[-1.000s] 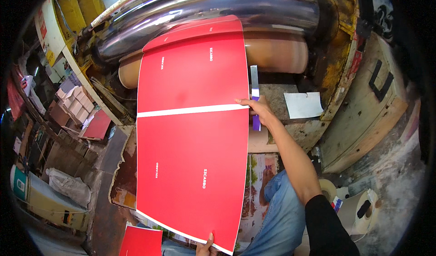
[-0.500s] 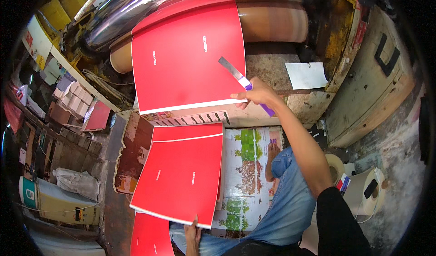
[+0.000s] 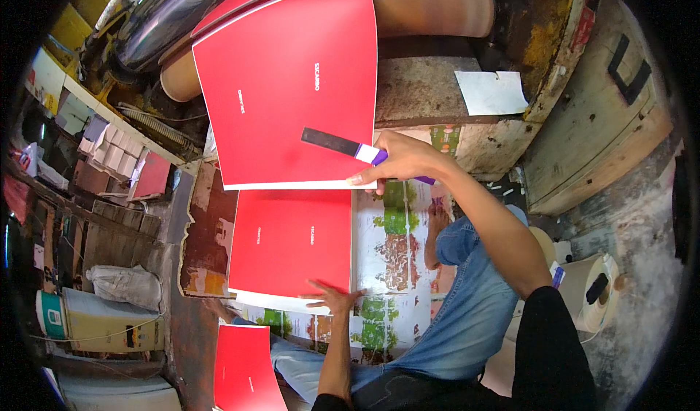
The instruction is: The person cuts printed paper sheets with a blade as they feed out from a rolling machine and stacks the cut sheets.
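My right hand (image 3: 401,157) is closed around a utility knife (image 3: 370,153) with a purple and white handle; its wide dark blade points left over the red sheet. The thumb of that hand also presses the white lower corner of this red printed sheet (image 3: 292,112), which hangs down from the rollers. Below it lies a stack of red printed sheets (image 3: 288,254) with a white near edge. At the stack's near right corner, my left hand (image 3: 334,296) is open with fingers spread, holding nothing.
A tan roller (image 3: 437,6) and a shiny metal roller (image 3: 164,35) span the machine at the top. Another red sheet (image 3: 244,367) lies at the lower left. A white paper piece (image 3: 491,93) rests on the ledge at right, beside a grey cabinet (image 3: 598,126).
My left hand has let go of the lower sheet's near edge, moved right and spread its fingers. That sheet now lies straighter. My right hand has drawn the hanging sheet nearer and left.
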{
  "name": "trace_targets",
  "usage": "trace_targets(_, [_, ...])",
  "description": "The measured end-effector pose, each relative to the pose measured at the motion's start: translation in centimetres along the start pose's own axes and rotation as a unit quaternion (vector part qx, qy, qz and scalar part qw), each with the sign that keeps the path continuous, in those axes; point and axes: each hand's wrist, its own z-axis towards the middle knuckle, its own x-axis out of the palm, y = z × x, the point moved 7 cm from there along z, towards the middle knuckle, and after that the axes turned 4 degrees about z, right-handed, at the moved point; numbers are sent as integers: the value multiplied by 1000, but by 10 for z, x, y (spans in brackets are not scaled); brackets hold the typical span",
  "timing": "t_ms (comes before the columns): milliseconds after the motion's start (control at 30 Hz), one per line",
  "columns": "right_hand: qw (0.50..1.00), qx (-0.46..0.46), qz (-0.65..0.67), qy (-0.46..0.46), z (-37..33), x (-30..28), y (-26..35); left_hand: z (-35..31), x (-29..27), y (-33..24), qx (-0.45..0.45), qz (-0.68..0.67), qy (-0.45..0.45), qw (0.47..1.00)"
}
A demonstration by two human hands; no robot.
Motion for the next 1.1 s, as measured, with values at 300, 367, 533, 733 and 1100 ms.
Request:
trace_targets(300, [963, 3, -103, 247, -24, 47, 37, 0, -79, -49, 244, -139, 80, 956])
trace_targets(367, [959, -83, -21, 272, -34, 46, 18, -68, -142, -126, 327, -647, 329, 605])
trace_targets(533, [891, -13, -80, 446, -68, 47, 44, -103, -238, -134, 222, -842, 262, 416])
trace_targets(733, [981, -140, 117, 64, -39, -69, 58, -103, -222, -104, 154, -830, 213, 492])
trace_targets(1100, [893, -186, 128, -388, 38, -135, 40, -122, -177, -47, 87, -806, 228, 540])
